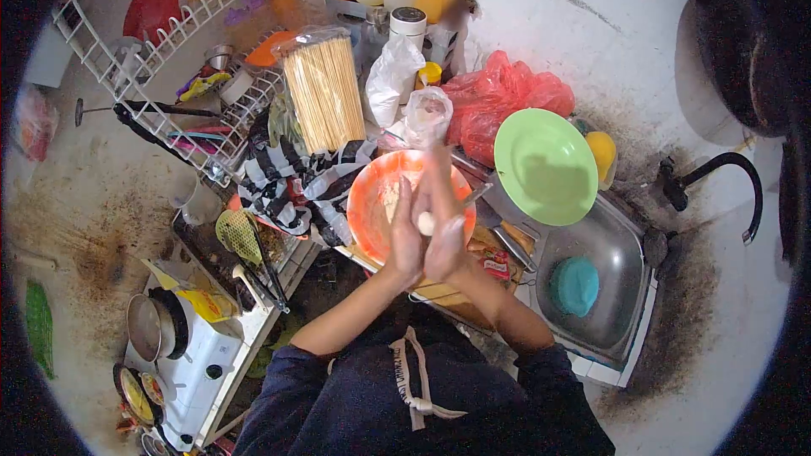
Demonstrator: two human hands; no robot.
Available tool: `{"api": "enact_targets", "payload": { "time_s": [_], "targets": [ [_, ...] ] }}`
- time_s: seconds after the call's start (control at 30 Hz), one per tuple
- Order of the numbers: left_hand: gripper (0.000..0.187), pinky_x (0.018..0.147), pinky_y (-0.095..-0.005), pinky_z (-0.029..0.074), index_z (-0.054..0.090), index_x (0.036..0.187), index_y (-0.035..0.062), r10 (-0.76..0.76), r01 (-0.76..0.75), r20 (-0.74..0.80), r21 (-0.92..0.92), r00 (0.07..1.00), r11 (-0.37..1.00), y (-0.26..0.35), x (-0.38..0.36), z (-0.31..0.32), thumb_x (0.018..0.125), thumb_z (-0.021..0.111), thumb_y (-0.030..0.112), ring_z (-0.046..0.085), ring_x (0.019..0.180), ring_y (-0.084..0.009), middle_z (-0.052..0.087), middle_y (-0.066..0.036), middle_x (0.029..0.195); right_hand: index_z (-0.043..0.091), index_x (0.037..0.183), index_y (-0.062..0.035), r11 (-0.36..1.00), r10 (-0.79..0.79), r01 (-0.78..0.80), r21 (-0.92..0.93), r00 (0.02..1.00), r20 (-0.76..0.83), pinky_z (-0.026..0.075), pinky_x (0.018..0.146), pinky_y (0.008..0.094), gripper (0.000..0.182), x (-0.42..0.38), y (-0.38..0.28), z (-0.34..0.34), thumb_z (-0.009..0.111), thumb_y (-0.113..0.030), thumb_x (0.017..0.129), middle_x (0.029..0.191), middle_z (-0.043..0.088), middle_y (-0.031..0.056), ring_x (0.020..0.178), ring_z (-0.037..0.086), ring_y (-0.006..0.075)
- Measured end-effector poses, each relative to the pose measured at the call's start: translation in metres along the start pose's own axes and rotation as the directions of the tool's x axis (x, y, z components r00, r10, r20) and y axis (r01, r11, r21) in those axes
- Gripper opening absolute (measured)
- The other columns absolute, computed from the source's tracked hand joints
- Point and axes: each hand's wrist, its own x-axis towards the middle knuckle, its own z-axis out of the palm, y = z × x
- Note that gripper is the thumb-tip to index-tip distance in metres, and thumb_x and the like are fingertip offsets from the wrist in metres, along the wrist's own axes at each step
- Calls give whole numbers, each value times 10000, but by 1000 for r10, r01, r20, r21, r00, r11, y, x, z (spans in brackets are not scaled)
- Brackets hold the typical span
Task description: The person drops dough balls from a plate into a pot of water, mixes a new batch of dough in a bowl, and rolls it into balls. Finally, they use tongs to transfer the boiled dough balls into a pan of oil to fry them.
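A small pale dough ball [426, 223] sits between my two palms, above an orange-and-white bowl [361, 218]. My left hand [407, 232] has its fingers stretched upward and pressed along one side of the ball. Facing it, my right hand [446, 241] closes in from the other side, its fingers smeared by motion. Inside the bowl, some pale crumbly dough mixture [390, 199] shows to the left of my hands. The rest of the bowl's contents is hidden behind them.
A light green plate [546, 167] rests beside the steel sink [621, 257], which holds a turquoise bowl [574, 285]. A knife [514, 247] lies right of the bowl. Behind are bagged wooden skewers [325, 93] and a red plastic bag [503, 97]. A white stove [190, 371] stands at lower left.
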Motion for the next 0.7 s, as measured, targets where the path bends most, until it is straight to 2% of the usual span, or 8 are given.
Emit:
{"api": "enact_targets", "payload": {
  "time_s": [0.13,0.2,0.33,0.4,0.47,0.5,0.6,0.7],
  "targets": [
    [652,1068,-311,127,203,1343,-23,210,-214,-50,-67,976,975,0,13,-26,918,173,471,194,1305,-212,212,-115,1411,219,1328,57,970,-241,241,10,971,4,64,1064,404,694,-7,7,1,107,-466,886,1399,185,217,1316,148,319],
    [664,1065,-307,138,177,1350,-21,148,-148,0,-6,989,989,19,0,-2,915,173,481,203,1302,-213,203,-115,1414,220,1331,50,984,-96,79,-161,990,-99,46,1064,413,696,0,16,-6,105,-476,890,1402,179,214,1316,143,323],
    [576,1064,-324,152,218,1340,-18,-60,57,-39,-78,997,995,-8,-15,-1,939,228,395,225,1284,-194,248,-112,1389,223,1331,47,989,-72,46,-143,981,-181,41,1066,411,728,11,6,-11,81,-506,880,1395,191,222,1314,145,329],
    [573,1063,-316,153,207,1346,-12,-50,50,-15,-48,999,998,-8,-14,-6,939,234,390,223,1284,-198,242,-106,1393,221,1331,51,990,-41,13,-140,979,-198,48,1068,405,735,4,-2,-5,70,-509,878,1392,197,226,1313,150,331],
    [575,1063,-317,148,193,1352,-7,159,-142,-354,73,921,987,-6,-6,-6,938,211,392,203,1295,-207,221,-116,1403,220,1322,71,979,-176,180,100,983,-45,75,1067,402,754,-11,-8,5,107,-525,873,1379,205,249,1307,154,350],
    [584,1064,-318,135,184,1354,-7,268,-260,99,-84,958,962,21,6,0,936,179,401,179,1308,-218,196,-129,1413,219,1312,91,981,-194,194,30,981,12,83,1064,408,790,-16,0,6,124,-549,859,1378,193,263,1305,149,364],
    [608,1064,-305,145,206,1338,-33,236,-235,17,-59,972,970,29,-1,9,931,145,414,230,1291,-201,215,-140,1408,206,1317,91,998,-65,64,-24,996,-55,83,1063,409,768,-10,18,-2,144,-525,862,1385,179,259,1309,138,361],
    [566,1063,-323,153,219,1341,-16,103,-103,4,13,995,995,6,-11,4,940,178,382,247,1283,-201,240,-136,1397,205,1325,78,992,-122,113,-55,973,-197,57,1062,428,701,2,15,-8,163,-453,869,1389,180,251,1315,115,356]
  ]
}}
